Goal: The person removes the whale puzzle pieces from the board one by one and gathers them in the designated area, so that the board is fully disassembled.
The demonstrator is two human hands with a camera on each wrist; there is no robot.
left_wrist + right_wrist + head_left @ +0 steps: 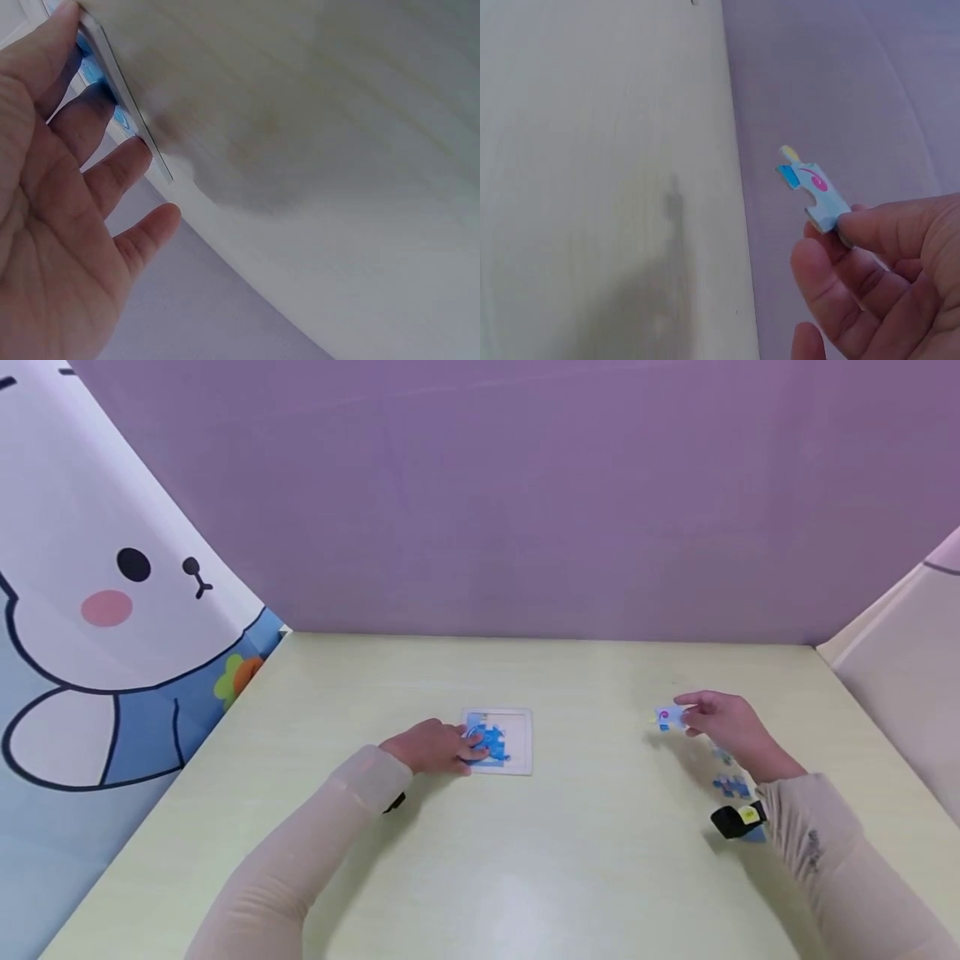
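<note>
A white square puzzle frame (528,743) lies on the table, with joined blue puzzle pieces (492,742) filling its left part. My left hand (435,747) rests on the frame's left side, its fingers extended over those pieces and hiding some of them. In the left wrist view, the fingers of that hand (67,165) lie spread along the frame's edge (124,97). Off to the right, my right hand (723,727) pinches a light-blue puzzle piece (821,195) with a pink swirl between thumb and fingers, raised above the table.
Several loose puzzle pieces (731,786) lie on the table below my right hand, some partly hidden by the hand and the black wrist camera (731,821). The pale table (525,860) ends at a purple wall (540,510). A cartoon-printed curtain (142,693) borders the left side.
</note>
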